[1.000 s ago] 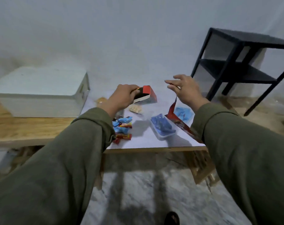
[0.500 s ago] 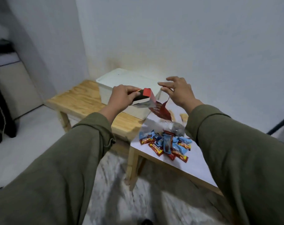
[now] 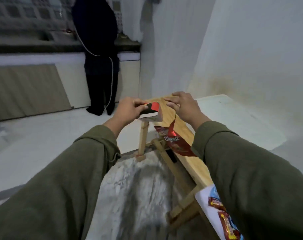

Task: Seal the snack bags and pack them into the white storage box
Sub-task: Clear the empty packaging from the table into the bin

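The white storage box (image 3: 237, 122) takes up the right side, lid on, sitting on the long wooden worktop (image 3: 180, 132) against the wall. Behind all that, across the pale floor, there's dark clothing (image 3: 98, 54) hanging down by a counter, too blurry to say much about. Both arms are in olive green sleeves (image 3: 64, 179), reaching out over the worktop's near end. The red snack bag (image 3: 177, 144) dangles in the air just in front of the worktop edge, with white script lettering on it, hanging from the right hand (image 3: 185, 108), which pinches its top strip with thumb and forefinger while the other fingers are spread out. The left hand (image 3: 128, 111) has its fingers curled round a small black, red and white sealer gadget (image 3: 151, 112), held up next to the bag's top. Bottom right, a few red and blue wrapped candies (image 3: 221, 215) lie on a white sheet, mostly hidden by the right sleeve.
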Motion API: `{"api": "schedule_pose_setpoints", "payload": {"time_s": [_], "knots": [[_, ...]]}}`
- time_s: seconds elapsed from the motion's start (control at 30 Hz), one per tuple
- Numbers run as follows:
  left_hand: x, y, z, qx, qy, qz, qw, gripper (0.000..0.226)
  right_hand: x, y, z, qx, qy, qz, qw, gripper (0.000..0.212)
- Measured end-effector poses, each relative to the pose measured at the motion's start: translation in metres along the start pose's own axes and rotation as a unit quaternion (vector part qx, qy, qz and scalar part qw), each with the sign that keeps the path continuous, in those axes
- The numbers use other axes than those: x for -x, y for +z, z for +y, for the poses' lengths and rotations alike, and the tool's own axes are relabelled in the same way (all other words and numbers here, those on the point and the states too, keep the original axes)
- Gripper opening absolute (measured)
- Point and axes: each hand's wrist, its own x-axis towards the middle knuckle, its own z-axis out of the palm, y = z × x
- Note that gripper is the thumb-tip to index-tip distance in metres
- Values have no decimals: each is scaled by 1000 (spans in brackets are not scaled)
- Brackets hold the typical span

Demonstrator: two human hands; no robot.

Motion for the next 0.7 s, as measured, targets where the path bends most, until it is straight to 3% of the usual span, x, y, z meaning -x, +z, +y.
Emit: {"api": "schedule_pose_setpoints", "payload": {"time_s": [0.37,0.7], "knots": [[28,-101,-161,-22,-177,129,975,17,-95,167,-130,-119,-148,-155,969,31],[58,-159,-327,-39,-311,161,936,18,-127,336,-248,-189,-165,-282,926,30]]}}
